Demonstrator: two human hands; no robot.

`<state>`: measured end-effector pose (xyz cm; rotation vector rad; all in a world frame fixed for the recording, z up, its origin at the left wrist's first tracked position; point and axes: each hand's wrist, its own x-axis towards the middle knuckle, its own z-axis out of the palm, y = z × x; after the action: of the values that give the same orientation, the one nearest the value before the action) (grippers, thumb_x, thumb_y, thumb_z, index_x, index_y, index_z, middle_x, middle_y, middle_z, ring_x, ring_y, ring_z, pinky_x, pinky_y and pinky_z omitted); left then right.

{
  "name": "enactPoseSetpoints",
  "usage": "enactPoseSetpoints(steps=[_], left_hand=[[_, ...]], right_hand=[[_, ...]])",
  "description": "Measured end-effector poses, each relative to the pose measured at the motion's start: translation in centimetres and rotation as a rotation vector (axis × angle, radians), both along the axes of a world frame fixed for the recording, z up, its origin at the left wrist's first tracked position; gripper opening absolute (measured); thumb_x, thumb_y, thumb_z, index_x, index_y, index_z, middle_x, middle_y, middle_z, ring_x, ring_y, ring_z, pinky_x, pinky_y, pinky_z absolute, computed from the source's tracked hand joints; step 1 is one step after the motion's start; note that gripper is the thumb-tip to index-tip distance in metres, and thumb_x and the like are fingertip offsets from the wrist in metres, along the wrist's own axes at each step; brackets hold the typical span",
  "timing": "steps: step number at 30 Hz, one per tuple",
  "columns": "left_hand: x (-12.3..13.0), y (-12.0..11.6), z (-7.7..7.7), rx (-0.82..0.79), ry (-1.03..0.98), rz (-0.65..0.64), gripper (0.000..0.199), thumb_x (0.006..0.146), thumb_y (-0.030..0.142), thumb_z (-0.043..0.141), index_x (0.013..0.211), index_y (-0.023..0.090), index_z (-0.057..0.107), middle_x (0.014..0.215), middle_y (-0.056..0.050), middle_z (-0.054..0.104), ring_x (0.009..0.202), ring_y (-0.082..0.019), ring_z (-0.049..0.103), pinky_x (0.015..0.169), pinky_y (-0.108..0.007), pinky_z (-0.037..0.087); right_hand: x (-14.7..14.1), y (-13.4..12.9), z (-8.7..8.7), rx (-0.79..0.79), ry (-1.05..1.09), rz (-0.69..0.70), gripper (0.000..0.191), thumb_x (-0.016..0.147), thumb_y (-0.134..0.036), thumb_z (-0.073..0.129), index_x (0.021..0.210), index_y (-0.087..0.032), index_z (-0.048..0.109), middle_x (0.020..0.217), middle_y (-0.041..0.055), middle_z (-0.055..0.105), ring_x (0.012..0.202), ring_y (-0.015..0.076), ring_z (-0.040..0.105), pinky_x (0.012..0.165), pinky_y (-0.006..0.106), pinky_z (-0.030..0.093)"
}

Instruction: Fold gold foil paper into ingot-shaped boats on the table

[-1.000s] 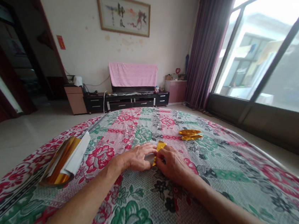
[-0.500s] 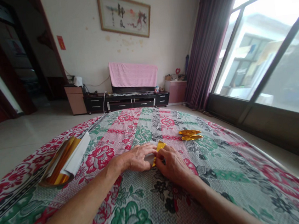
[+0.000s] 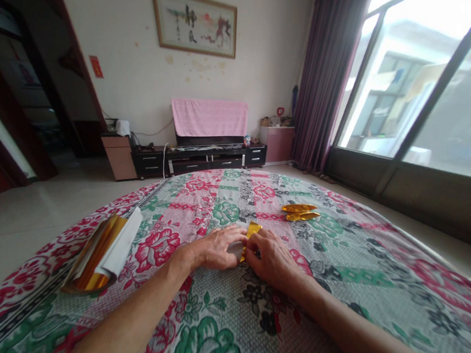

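Between my hands, a sheet of gold foil paper (image 3: 253, 229) lies on the flowered tablecloth, its white back showing near my left fingers. My left hand (image 3: 223, 247) rests on its left side, fingers bent and pressing the paper down. My right hand (image 3: 270, 254) pinches the gold strip along its right side, thumb and fingers together. Part of the paper is hidden under both hands. Two folded gold paper pieces (image 3: 300, 212), pointed at the ends, lie side by side beyond my right hand.
A curved brown holder (image 3: 68, 284) with gold and white paper sheets (image 3: 119, 247) sits at the left of the table. The patterned tablecloth (image 3: 203, 348) covers the round table. Behind stand a low black cabinet (image 3: 192, 167) and a screen under a pink cloth (image 3: 211, 115).
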<state>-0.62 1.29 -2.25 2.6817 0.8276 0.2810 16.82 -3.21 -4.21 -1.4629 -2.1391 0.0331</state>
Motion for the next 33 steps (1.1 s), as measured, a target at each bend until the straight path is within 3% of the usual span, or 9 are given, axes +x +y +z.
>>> enactPoseSetpoints(steps=[9,19,33], left_hand=[[0.03,0.04,0.0,-0.006,0.003,0.005,0.054,0.069,0.02,0.054,0.122,0.026,0.049,0.14,-0.001,0.037,0.132,-0.022,0.026,0.11,-0.038,0.02],[0.03,0.26,-0.46,-0.053,-0.015,0.05,0.04,0.082,0.033,0.049,0.122,0.027,0.049,0.139,-0.001,0.039,0.132,-0.022,0.026,0.109,-0.041,0.021],[0.4,-0.29,-0.87,0.049,-0.062,0.092,0.039,0.079,0.037,0.052,0.116,0.022,0.052,0.134,-0.006,0.044,0.127,-0.022,0.034,0.107,-0.04,0.026]], right_hand=[[0.11,0.15,-0.49,0.035,0.005,0.007,0.007,0.077,-0.019,0.052,0.071,-0.017,0.054,0.076,0.0026,0.051,0.073,0.0143,0.047,0.067,0.025,0.032],[0.04,0.08,-0.33,0.027,0.025,0.002,0.006,0.076,-0.018,0.053,0.07,-0.018,0.054,0.076,0.0022,0.052,0.074,0.0143,0.046,0.067,0.025,0.032],[0.08,0.15,-0.44,0.019,0.022,0.001,0.007,0.076,-0.019,0.053,0.07,-0.018,0.054,0.075,0.0022,0.051,0.073,0.0144,0.046,0.067,0.025,0.032]])
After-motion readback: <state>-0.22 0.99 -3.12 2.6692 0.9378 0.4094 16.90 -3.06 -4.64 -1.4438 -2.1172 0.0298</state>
